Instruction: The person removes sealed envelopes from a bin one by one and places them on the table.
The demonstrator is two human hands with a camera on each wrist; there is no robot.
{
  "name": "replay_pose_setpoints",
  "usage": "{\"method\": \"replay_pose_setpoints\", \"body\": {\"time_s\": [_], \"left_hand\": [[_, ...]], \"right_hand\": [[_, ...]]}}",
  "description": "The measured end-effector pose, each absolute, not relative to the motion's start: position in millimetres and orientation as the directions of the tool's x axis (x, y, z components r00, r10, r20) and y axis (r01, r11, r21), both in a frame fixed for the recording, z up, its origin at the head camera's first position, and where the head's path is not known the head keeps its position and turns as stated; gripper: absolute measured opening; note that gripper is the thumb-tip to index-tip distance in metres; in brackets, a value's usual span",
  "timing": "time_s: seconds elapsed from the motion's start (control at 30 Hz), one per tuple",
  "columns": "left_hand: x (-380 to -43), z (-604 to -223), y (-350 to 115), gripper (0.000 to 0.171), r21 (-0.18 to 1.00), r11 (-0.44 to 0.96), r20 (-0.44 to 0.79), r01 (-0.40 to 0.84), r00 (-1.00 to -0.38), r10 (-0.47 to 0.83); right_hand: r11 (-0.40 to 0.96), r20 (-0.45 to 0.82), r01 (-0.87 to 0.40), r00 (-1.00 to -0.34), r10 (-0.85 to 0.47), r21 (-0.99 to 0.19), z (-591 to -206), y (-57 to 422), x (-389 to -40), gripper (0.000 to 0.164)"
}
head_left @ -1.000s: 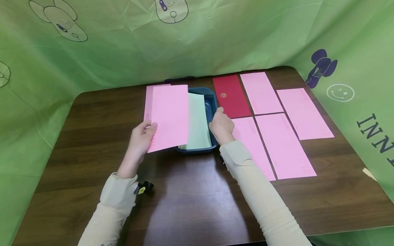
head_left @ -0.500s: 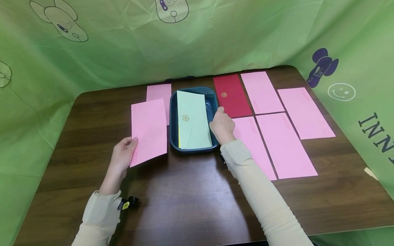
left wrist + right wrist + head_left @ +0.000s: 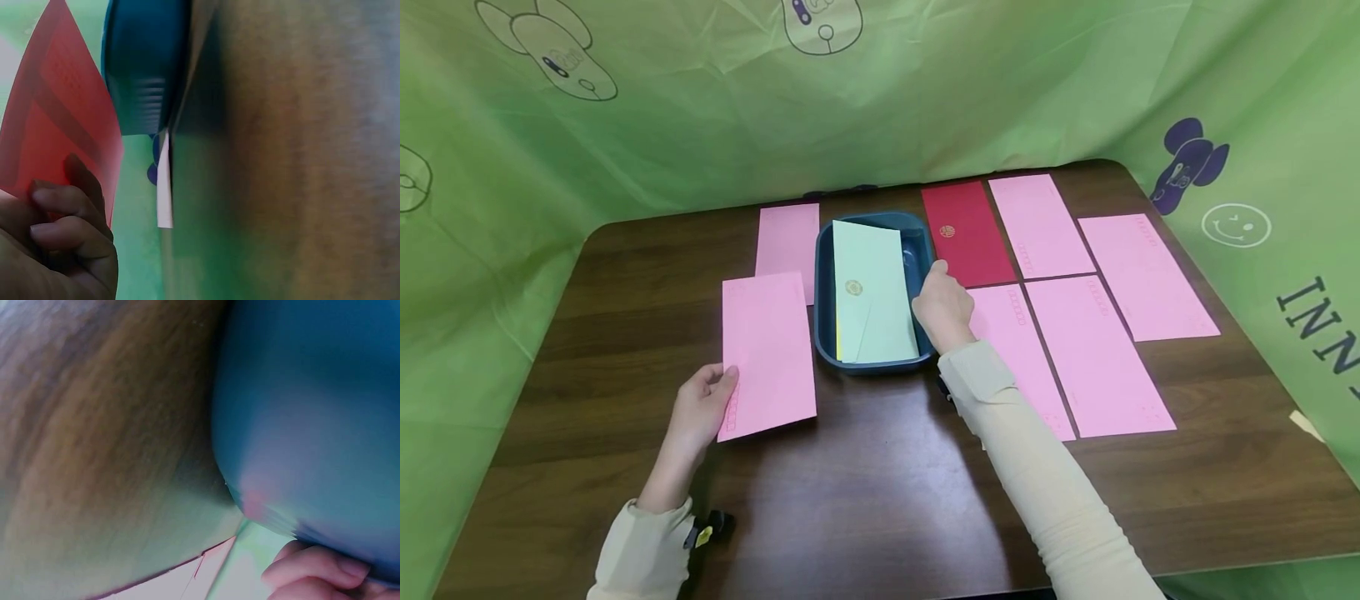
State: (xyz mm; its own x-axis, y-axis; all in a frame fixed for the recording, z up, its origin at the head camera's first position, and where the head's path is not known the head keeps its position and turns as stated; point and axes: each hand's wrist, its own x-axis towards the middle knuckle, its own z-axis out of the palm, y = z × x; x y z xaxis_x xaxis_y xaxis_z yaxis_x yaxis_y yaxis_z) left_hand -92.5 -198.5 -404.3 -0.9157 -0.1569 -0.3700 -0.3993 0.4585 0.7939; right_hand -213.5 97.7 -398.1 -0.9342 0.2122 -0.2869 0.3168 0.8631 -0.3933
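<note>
Left hand: grip pinching a pink envelope at its lower left edge, raised over tabletop, left of blue tray. Right hand: grip curled on tray's right rim. Mint envelope inside. Farther right, red envelope; green cloth behind.

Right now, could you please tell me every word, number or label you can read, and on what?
"INN", cut off at the picture's edge: curtain.
Emblems on mint envelope and red envelope: too small to read.
Print on held envelope, other pink envelopes: too small to read.
Purple cartoon, yellow tag: too small to read.
</note>
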Motion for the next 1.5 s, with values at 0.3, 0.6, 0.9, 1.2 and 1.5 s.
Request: {"method": "replay_pose_setpoints", "body": {"time_s": [0.3, 0.6, 0.9, 1.2, 1.5], "left_hand": [[-80, -413, -191, 0.043, 0.757, 0.536, -0.385, -0.374, -0.918, -0.097], [-74, -419, -186, 0.039, 0.66, 0.662, -0.4, -0.355, -0.912, -0.091], [-71, -416, -176, 0.039, 0.442, 0.831, -0.42, -0.337, -0.897, -0.14], [-71, -415, -175, 0.04, 0.413, 0.853, -0.408, -0.319, -0.902, -0.139], [-74, -416, -175, 0.038, 0.401, 0.851, -0.427, -0.34, -0.891, -0.155]], "right_hand": [[0.863, -0.286, 0.315, -0.935, 0.211, -0.394, -399, 98, -214, 0.056], [0.863, -0.27, 0.31, -0.939, 0.212, -0.399, -399, 97, -212, 0.055], [0.863, -0.264, 0.306, -0.941, 0.211, -0.402, -399, 98, -212, 0.053], [0.865, -0.263, 0.303, -0.942, 0.209, -0.399, -400, 98, -212, 0.054], [0.861, -0.272, 0.311, -0.939, 0.212, -0.403, -399, 98, -212, 0.054]]}}
